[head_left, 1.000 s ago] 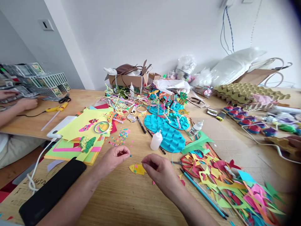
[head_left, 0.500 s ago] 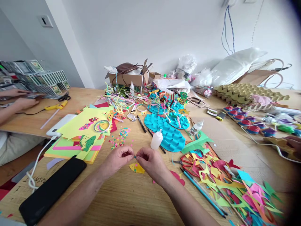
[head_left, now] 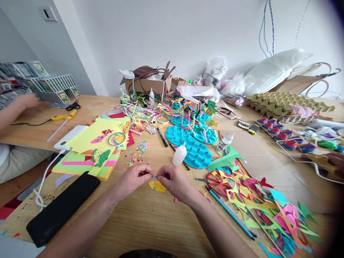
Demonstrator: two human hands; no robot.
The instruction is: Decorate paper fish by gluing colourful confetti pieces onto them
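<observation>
Over the table, my left hand (head_left: pixel 137 177) is closed in a pinch; anything between its fingertips is too small to make out. Facing it, my right hand (head_left: pixel 173 181) is pinched too, and whatever it may hold cannot be made out. Just below the fingertips lies a yellow paper fish (head_left: pixel 156 185) with a drawn eye and small coloured dots, its right end partly behind my right hand. A translucent squeeze bottle (head_left: pixel 180 154) stands upright beyond my right hand. Loose paper confetti (head_left: pixel 137 152) is scattered beyond my left hand.
Blue egg-carton pieces (head_left: pixel 195 154), a glue bottle (head_left: pixel 225 142) and paper scraps (head_left: pixel 255 200) with scissors are to the right. At left are coloured paper sheets (head_left: pixel 80 163), a black case (head_left: pixel 64 206) and a hot glue gun (head_left: pixel 63 116). A co-worker's arm (head_left: pixel 18 107) reaches in at far left.
My fingertips have moved slightly apart; before, they met at a tiny bluish bit above the fish. The co-worker's hand at the left has moved and is blurred. The view has shifted slightly.
</observation>
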